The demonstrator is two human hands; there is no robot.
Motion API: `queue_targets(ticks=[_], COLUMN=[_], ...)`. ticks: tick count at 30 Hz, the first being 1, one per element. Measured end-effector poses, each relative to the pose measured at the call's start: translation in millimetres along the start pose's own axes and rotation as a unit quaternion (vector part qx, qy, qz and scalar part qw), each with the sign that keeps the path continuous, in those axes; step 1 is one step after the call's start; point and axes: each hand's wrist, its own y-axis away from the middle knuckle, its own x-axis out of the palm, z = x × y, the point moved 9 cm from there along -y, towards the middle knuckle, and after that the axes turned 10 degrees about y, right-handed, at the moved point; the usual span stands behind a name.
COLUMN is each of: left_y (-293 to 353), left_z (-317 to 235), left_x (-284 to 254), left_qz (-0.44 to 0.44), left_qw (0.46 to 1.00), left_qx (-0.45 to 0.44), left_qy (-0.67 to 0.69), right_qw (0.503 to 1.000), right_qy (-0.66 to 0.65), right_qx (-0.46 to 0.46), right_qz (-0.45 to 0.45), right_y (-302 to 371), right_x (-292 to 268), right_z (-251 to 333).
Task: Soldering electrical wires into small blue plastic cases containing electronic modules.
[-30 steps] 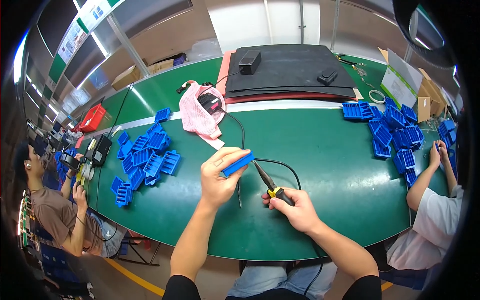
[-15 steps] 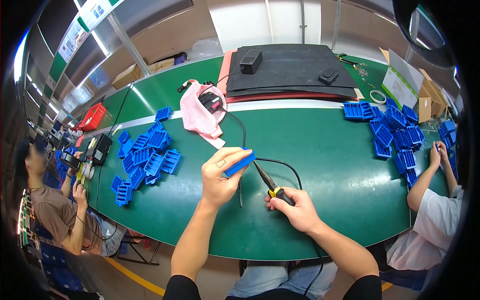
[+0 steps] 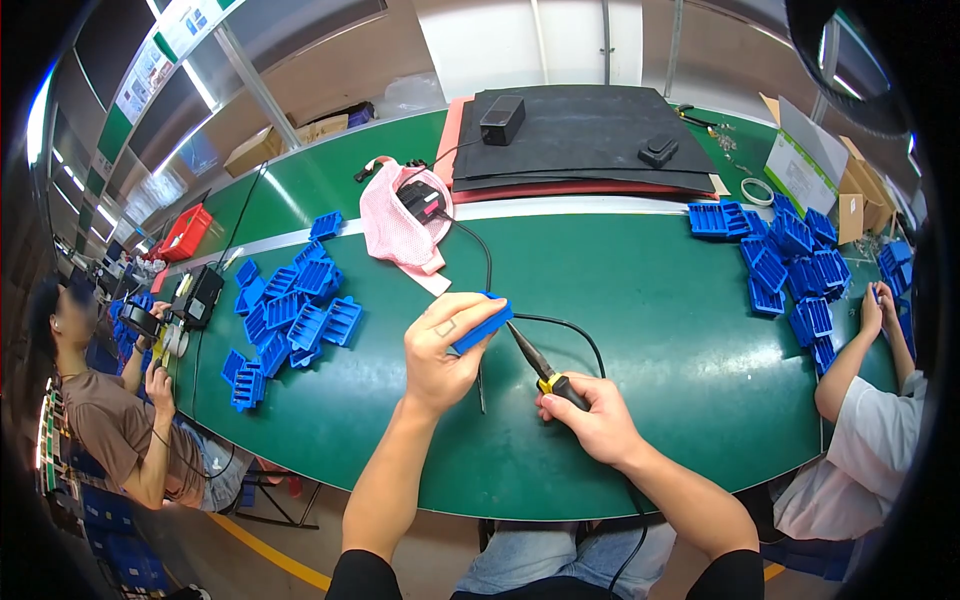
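My left hand (image 3: pixel 440 350) is raised over the middle of the table. Its fingers are wrapped round a small blue plastic tray (image 3: pixel 485 326), which is tilted. My right hand (image 3: pixel 592 420) grips long-nose pliers (image 3: pixel 548 378) with black and yellow handles and a dark tapering nose. The tip of the pliers is at the right end of the blue tray; whether it grips anything there is too small to tell. Behind both hands a black cable (image 3: pixel 573 326) lies in a curve on the green tabletop.
Blue compartment trays lie in a pile at left (image 3: pixel 285 312) and another pile at right (image 3: pixel 790 255). A pink cloth (image 3: pixel 385 228) with a black device and black sheets (image 3: pixel 590 135) are at the back. Co-workers sit at left (image 3: pixel 130 420) and right (image 3: pixel 860 440).
Both hands and what they hold are nearly still; the blue tray has shifted very slightly to the right. The co-worker at left has turned the head a little.
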Motion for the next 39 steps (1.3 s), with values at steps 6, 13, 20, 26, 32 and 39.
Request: queue_targets(ticks=[6,13,20,26,32,39], left_y=[1.6,3.1,2.4,4.0,7.4,8.5], left_z=[3.2,9.9,1.9,-12.1,5.4,18.3], left_x=[0.1,-1.0,7.6,17.2,3.3,12.6], left_qz=[0.0,0.003,0.086,0.117,0.055,0.035], left_qw=[1.0,0.998,0.985,0.967,0.986,0.999], left_qx=[-0.018,-0.055,0.105,0.156,0.098,-0.031], left_qy=[0.002,0.008,-0.108,-0.164,-0.127,0.018], right_qw=[1.0,0.999,0.994,0.976,0.987,0.997], right_qy=[0.025,0.052,0.037,-0.032,-0.013,-0.042], right_qx=[-0.011,-0.004,0.101,0.207,0.15,0.02], right_qz=[-0.013,-0.014,0.006,0.055,0.062,0.061], right_y=[0.5,3.1,11.4,21.8,16.3,1.3], right_x=[-0.9,1.0,3.8,-6.2,-9.4,8.0], right_z=[5.5,12.2,-4.5,2.6,4.8,5.0])
